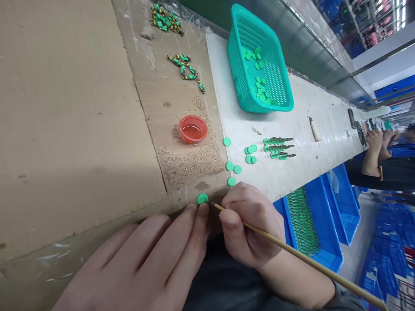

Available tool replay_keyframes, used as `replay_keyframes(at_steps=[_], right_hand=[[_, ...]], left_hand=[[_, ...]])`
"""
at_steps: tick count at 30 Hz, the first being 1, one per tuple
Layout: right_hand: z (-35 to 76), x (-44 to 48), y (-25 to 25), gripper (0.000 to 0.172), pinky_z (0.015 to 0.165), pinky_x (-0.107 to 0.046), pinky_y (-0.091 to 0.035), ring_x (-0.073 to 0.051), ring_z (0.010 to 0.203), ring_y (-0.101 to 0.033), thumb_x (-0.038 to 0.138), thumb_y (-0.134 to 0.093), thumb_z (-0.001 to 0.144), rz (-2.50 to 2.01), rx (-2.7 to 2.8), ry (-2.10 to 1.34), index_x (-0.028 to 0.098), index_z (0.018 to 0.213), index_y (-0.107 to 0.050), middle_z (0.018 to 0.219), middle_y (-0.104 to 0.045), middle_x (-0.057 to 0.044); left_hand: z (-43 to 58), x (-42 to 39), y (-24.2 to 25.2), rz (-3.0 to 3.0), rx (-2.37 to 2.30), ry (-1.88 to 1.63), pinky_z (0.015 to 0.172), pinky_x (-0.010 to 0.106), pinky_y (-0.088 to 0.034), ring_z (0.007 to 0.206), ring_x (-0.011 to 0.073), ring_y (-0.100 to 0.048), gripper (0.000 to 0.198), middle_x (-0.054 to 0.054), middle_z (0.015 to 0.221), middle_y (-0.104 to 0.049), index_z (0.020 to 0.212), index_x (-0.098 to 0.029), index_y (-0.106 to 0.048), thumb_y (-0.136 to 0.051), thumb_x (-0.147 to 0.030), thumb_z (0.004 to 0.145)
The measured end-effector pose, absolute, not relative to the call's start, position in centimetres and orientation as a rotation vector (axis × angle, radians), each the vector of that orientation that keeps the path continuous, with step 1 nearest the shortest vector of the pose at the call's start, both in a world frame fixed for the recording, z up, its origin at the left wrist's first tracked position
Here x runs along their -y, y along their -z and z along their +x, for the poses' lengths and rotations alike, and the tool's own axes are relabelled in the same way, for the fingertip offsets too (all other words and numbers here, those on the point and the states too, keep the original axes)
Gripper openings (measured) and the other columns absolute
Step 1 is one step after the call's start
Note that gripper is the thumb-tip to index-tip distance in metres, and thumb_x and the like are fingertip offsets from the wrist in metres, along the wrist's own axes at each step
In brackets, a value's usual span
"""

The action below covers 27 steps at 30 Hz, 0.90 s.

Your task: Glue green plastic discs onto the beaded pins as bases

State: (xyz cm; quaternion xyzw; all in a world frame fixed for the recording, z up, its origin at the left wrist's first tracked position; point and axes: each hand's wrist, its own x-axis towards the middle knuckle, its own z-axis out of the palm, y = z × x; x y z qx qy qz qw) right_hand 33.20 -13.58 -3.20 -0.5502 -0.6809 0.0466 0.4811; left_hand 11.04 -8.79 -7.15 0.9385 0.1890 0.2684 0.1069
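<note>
My left hand (155,255) is closed, its fingers together and its tips at the lower edge of a small round green disc (202,198) with small holes, like a button. The thumb of that hand is hidden. In my right hand (254,224) a thin paintbrush (292,249) with a pale wooden handle is pinched, its dark tip just right of the disc. Several more green discs (230,166) lie beyond my right hand. A small red cup (193,129) of liquid stands on the brown board, with tiny brown grains (191,166) scattered around it.
A teal basket (240,82) with green discs stands at the back. Green and dark pieces (279,147) lie in rows on the white sheet; others (165,19) are heaped at the far left. Blue bins (319,216) sit below the right edge. Another person's arms (372,155) work farther along.
</note>
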Motion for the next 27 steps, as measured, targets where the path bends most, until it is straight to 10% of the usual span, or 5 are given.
replay_keyframes(at_steps=[11, 18, 27], right_hand=[[33.1, 14.2, 3.9, 0.017, 0.053, -0.032, -0.059, -0.016, 0.057, -0.066, 0.025, -0.061, 0.119, -1.324, 1.300, -0.100, 0.022, 0.122, -0.077, 0.077, -0.071, 0.001], [34.9, 14.0, 2.2, 0.030, 0.100, -0.042, -0.072, -0.022, 0.111, -0.086, 0.000, -0.064, 0.105, -1.433, 1.752, -0.324, 0.023, 0.122, -0.074, 0.122, -0.090, -0.010], [35.0, 14.4, 2.4, 0.026, 0.082, -0.038, -0.069, -0.023, 0.095, -0.075, 0.001, -0.064, 0.106, -1.405, 1.877, -0.310, 0.025, 0.115, -0.070, 0.104, -0.085, -0.006]], left_hand=[[11.2, 8.8, 7.3, 2.764, -0.612, -0.775, 0.084, 0.053, -0.060, 0.104, 0.0303, -0.078, 0.053, 0.009, 0.141, -0.083, 0.160, -0.017, -0.067, -0.071, -0.027, 0.108], [11.3, 8.0, 7.0, 2.818, -0.497, -0.816, 0.096, 0.052, -0.058, 0.115, 0.0305, -0.078, 0.033, 0.007, 0.144, -0.082, 0.135, -0.021, -0.080, -0.061, -0.012, 0.109], [13.6, 8.2, 2.3, 2.699, -0.684, -0.805, 0.083, 0.035, -0.061, 0.091, 0.0189, -0.072, 0.020, 0.005, 0.111, -0.083, 0.118, -0.019, -0.081, -0.062, -0.019, 0.112]])
